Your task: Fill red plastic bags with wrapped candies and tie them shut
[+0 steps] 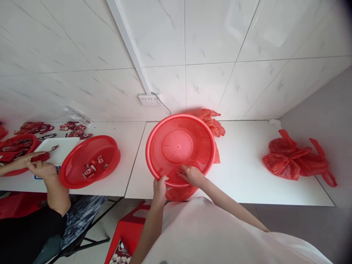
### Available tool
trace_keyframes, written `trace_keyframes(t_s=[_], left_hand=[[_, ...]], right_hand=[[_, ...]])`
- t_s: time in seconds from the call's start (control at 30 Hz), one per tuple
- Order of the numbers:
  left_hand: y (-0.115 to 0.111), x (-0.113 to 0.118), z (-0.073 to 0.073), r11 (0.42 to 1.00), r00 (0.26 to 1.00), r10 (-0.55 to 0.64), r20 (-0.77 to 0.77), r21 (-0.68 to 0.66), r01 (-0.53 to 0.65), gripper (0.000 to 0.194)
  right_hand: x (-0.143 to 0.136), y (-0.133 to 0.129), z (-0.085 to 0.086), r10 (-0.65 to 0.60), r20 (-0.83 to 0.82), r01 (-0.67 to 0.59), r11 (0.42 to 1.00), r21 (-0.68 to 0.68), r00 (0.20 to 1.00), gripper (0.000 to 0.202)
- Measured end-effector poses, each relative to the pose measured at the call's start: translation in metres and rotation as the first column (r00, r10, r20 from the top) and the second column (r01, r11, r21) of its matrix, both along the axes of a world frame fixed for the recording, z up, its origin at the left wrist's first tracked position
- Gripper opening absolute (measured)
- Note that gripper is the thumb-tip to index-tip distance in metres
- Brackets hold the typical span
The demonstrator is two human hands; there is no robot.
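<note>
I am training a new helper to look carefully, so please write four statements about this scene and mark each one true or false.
1. The left hand is at the rim of the large round red plastic basket. True.
2. The right hand touches the thin red plastic bags by the grey wall. False: it is at the basket's near side.
3. Small red-and-white packets lie in the red plastic basin on the left. True.
4. The white socket strip is below the table. False: it is above it.
</note>
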State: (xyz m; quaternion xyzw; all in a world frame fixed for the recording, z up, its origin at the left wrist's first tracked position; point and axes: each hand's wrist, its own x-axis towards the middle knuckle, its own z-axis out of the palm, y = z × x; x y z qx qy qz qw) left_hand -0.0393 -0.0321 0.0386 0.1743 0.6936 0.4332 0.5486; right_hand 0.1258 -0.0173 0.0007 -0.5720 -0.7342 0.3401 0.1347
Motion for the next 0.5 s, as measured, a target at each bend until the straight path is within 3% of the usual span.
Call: trace_keyframes(t_s=[0.1, 0.17, 0.27, 0.37, 0.43, 0.5], left_hand=[[0.0, -0.003, 0.0, 1.0, 1.0, -0.011, -0.011, -0.009, 0.011, 0.021], [0.003, -0.006, 0.002, 1.0, 1.0, -0.014, -0.009, 0.003, 0.014, 0.022], [0.009, -0.013, 0.006, 0.999, 0.999, -0.001, -0.039, 0.038, 0.003, 0.021], [0.017, -0.022, 0.01, 0.997, 0.997, 0.024, -0.076, 0.079, -0.018, 0.018], [0.021, -0.027, 0.011, 0.993, 0.996, 0.037, -0.078, 0.111, -0.028, 0.018], [0.024, -0.032, 0.01, 0.99, 0.996, 0.05, -0.068, 0.138, -0.041, 0.023]], right_hand=[[0.008, 0.0, -0.004, 0.018, -0.174, -0.02, 1.0, -0.011, 0.985, 0.024], [0.015, 0.002, -0.005, -0.092, -0.385, 0.065, 0.994, -0.082, 0.918, 0.024], [0.029, 0.008, -0.003, -0.391, -0.648, 0.161, 0.908, -0.386, 0.653, 0.038], [0.047, 0.013, 0.001, -0.607, -0.678, 0.148, 0.78, -0.608, 0.414, 0.046], [0.056, 0.014, 0.003, -0.671, -0.667, 0.186, 0.736, -0.651, 0.324, 0.05], [0.062, 0.012, 0.003, -0.697, -0.652, 0.222, 0.715, -0.663, 0.3, 0.051]])
